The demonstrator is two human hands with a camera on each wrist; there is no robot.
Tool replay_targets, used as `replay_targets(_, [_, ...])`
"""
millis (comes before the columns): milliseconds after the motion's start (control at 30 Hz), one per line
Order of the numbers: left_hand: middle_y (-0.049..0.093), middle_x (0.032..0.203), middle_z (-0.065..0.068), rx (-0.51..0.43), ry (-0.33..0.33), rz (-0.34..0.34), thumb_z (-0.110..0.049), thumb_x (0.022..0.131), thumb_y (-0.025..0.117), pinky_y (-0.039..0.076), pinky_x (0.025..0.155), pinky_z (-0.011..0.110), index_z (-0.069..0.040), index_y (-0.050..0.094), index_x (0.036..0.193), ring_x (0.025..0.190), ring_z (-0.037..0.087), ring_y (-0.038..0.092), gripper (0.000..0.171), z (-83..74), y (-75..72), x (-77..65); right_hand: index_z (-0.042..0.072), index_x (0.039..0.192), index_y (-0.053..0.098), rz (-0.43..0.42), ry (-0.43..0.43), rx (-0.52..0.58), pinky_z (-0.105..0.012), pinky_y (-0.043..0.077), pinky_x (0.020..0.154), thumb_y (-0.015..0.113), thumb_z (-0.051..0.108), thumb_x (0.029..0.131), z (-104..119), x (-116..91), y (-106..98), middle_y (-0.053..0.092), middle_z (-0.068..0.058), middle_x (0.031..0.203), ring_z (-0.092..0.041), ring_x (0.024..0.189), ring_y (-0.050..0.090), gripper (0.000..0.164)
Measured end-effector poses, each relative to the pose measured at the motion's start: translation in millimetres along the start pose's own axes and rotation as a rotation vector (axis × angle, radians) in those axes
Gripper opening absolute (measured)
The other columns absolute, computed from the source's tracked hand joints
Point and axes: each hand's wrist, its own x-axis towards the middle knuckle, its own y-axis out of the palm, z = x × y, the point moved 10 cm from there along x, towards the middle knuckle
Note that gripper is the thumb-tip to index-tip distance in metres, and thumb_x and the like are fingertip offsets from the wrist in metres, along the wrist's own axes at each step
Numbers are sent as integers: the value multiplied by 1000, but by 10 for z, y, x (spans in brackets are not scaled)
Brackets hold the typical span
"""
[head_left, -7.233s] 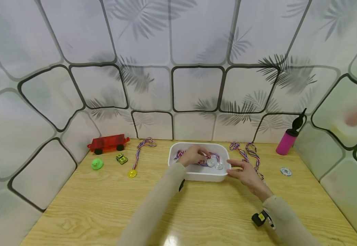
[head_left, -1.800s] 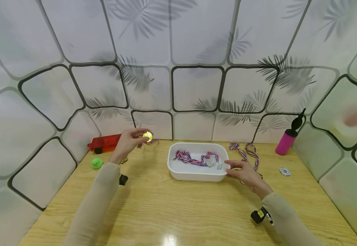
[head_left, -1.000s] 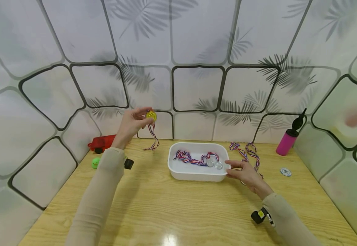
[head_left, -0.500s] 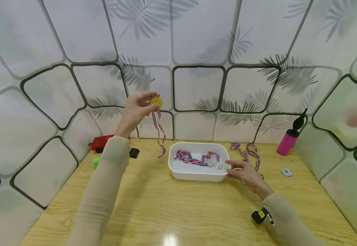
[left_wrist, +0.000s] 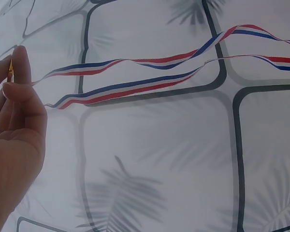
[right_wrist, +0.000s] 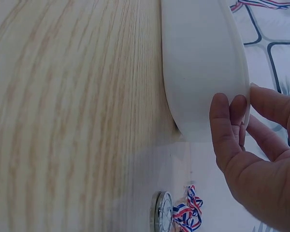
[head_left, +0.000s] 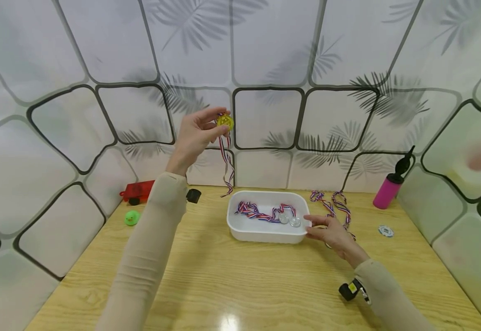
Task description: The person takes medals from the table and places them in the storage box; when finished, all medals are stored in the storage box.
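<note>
High above the table, my left hand [head_left: 197,133] pinches a gold medal [head_left: 225,122] between thumb and fingers. Its red, white and blue ribbon [left_wrist: 135,92] hangs down, the lower end just above the back of the table in the head view. In the left wrist view the medal is seen edge-on. My right hand [head_left: 335,236] pinches the right rim of a white plastic tub [right_wrist: 203,58], thumb on the outside wall. Two silver medals [head_left: 289,220] lie in the tub, their striped ribbons [head_left: 259,214] strewn along its bottom.
Right of the tub lie more striped ribbons [head_left: 341,211] and a silver medal [right_wrist: 163,212], partly behind my right hand. Further right are a poker chip [head_left: 386,231] and a pink pump bottle [head_left: 386,192]. At left are a red toy trailer [head_left: 138,191] and a green rubber duck [head_left: 131,218].
My left hand has left the tub, picked the gold medal off the table at left, and raised it up and rightward, its ribbon now dangling. The right hand stays at the rim.
</note>
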Motion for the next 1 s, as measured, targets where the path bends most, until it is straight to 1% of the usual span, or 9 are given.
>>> replay_targets(167, [72, 111, 5, -39, 28, 25, 1, 85, 72, 41, 52, 20, -2, 66, 122, 70, 13, 68, 37, -37, 99, 10, -8, 143, 42, -2, 2, 3, -28, 56, 88, 62, 3, 94, 7, -2, 12, 47, -15, 112, -11, 94, 63, 53])
replay_targets(233, [73, 110, 5, -52, 41, 39, 3, 85, 72, 41, 52, 19, 0, 66, 121, 69, 13, 68, 36, -48, 145, 7, -9, 143, 42, -1, 2, 5, -29, 56, 89, 62, 3, 94, 10, -4, 16, 47, -15, 112, -11, 94, 63, 53])
replay_targets(300, [72, 111, 9, -56, 52, 44, 4, 85, 71, 40, 51, 19, 1, 66, 121, 69, 13, 68, 36, -60, 179, 4, -9, 143, 42, 3, 0, 0, -30, 55, 90, 62, 3, 95, 12, -5, 21, 47, -15, 112, -12, 95, 63, 53])
replay_targets(400, [70, 116, 12, -63, 61, 47, 4, 85, 71, 47, 54, 18, 2, 66, 121, 72, 14, 70, 37, -98, 223, 17, -9, 143, 42, 2, 4, -1, -31, 55, 91, 61, 2, 95, 4, -5, 18, 46, -15, 112, -12, 96, 63, 53])
replay_targets(500, [69, 119, 12, -67, 72, 50, 4, 85, 71, 50, 57, 19, 1, 65, 122, 75, 14, 71, 38, -163, 261, 38, -9, 143, 41, 2, 1, 0, -31, 55, 91, 60, 2, 95, 8, -6, 14, 45, -15, 112, -12, 96, 63, 53])
replay_targets(533, [70, 118, 10, -72, 73, 50, 4, 85, 71, 50, 57, 19, 1, 65, 122, 74, 14, 71, 38, -182, 272, 46, -9, 143, 41, 2, 0, 1, -31, 55, 90, 60, 2, 95, 9, -7, 13, 45, -15, 112, -12, 96, 63, 53])
replay_targets(667, [71, 115, 7, -75, 83, 64, 5, 85, 71, 41, 49, 19, 3, 64, 123, 70, 14, 70, 38, -219, 316, 41, -9, 143, 41, 3, -2, 11, -31, 55, 90, 61, 1, 95, 12, -9, 14, 45, -14, 111, -11, 95, 63, 53])
replay_targets(833, [72, 113, 5, -72, 43, 87, 4, 86, 70, 43, 50, 19, 4, 63, 124, 71, 13, 70, 39, -99, 335, -18, -10, 143, 41, 12, -6, 9, -33, 55, 91, 61, 1, 94, 15, -9, 31, 46, -13, 110, -11, 94, 63, 54])
replay_targets(1000, [71, 114, 11, -19, 2, 87, 1, 88, 70, 45, 52, 19, 3, 63, 125, 71, 12, 69, 38, 97, 316, -109, -9, 143, 41, 6, -3, 3, -32, 55, 91, 61, 2, 95, 11, -7, 19, 46, -13, 110, -11, 95, 63, 53])
